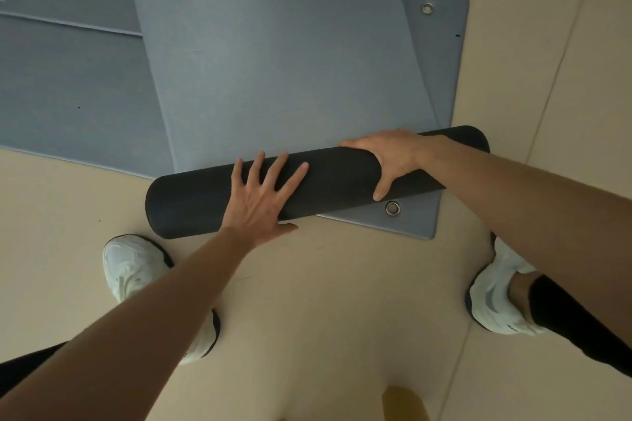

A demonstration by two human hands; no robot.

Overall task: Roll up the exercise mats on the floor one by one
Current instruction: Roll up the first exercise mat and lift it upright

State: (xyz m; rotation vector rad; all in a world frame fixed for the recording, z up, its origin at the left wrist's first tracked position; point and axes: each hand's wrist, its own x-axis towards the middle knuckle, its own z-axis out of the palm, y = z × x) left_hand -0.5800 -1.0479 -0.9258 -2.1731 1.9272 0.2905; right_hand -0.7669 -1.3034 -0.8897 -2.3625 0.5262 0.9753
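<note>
A grey exercise mat [273,55] lies on the floor, its near end wound into a dark roll [328,178] that runs from lower left to upper right. My left hand [263,195] rests flat on the roll's left half, fingers straight and spread. My right hand [390,161] wraps over the roll's right half, fingers over the far side and thumb on the near side. Under this mat lies a second grey mat [441,55] with metal eyelets [392,208] at its corners.
More grey mats [68,79] overlap at the left. The beige floor [325,301] spreads around them. My two feet in white shoes stand on it, one at the left [133,267] and one at the right [496,297]. A tan object [403,403] shows at the bottom edge.
</note>
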